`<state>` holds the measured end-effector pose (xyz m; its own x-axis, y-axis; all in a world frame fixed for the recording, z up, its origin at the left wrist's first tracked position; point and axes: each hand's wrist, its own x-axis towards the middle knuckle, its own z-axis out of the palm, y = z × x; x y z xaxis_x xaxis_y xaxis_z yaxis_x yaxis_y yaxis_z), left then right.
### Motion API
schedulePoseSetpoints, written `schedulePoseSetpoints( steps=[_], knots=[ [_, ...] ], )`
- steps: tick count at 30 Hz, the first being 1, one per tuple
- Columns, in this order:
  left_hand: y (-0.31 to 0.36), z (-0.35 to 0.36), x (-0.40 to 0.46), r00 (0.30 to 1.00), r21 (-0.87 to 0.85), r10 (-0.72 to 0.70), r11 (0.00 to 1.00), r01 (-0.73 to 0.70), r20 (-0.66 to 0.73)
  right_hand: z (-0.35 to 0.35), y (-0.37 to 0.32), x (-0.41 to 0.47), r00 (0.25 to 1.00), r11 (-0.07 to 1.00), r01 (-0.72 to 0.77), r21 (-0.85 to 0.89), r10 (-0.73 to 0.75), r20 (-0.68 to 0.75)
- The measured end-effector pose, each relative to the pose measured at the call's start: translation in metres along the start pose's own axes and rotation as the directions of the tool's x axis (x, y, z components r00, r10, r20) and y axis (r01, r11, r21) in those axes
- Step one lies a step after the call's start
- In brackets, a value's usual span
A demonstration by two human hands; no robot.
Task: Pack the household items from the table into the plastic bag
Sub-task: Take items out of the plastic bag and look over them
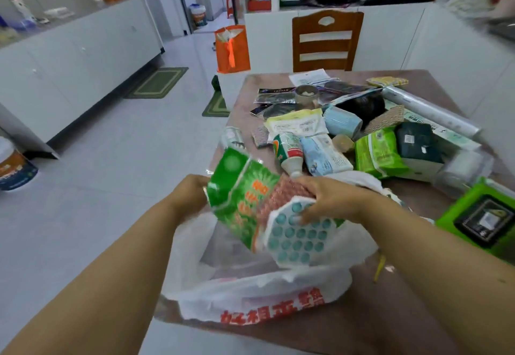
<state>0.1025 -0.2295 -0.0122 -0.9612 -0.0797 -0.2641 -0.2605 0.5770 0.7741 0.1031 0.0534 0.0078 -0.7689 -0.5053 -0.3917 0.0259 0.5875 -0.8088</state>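
Under my fingers runs a brown desk (418,201), its near corner jutting over a pale tiled floor (111,187). White cabinets (69,70) line the wall well off to the side of my left hand, and a wooden chair (326,42) stands at the far edge, beyond everything I reach for. An orange bag (232,48) sits on a white stand near that far corner.

Past my right hand (331,201) the desk is heaped: a white bottle with a red and green label (288,151) lies on its side just beyond my knuckles, a pale blue packet (323,157) beside it, a green wipes pack (376,154) further out, then a dark green pack (416,140) and a long roll of clear film (429,112). A green tray (482,215) lies off to the outer side of my right wrist.

Between my hands I hold a green printed packet (239,198) tilted up; my right fingers curl over it and over a white sheet of teal dots (295,237) lying against it. My left hand (192,190) is at the packet's far edge, mostly hidden behind it, so I cannot tell how those fingers lie.

Directly below both hands the white plastic bag (250,293) gapes open on the desk's near corner, red lettering on its side.
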Motion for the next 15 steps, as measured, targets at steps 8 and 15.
schedulePoseSetpoints(
  steps=[8,15],
  knots=[
    [0.019,0.017,0.011,0.991,0.058,0.076,0.995,-0.083,0.108,0.036,-0.015,0.021,0.986,0.552,-0.049,-0.833,0.159,0.047],
    [0.066,0.019,0.017,0.98,0.31,0.176,0.93,-0.197,0.093,-0.021,-0.074,-0.036,0.933,0.925,0.108,-0.365,-0.221,-0.285]
  ],
)
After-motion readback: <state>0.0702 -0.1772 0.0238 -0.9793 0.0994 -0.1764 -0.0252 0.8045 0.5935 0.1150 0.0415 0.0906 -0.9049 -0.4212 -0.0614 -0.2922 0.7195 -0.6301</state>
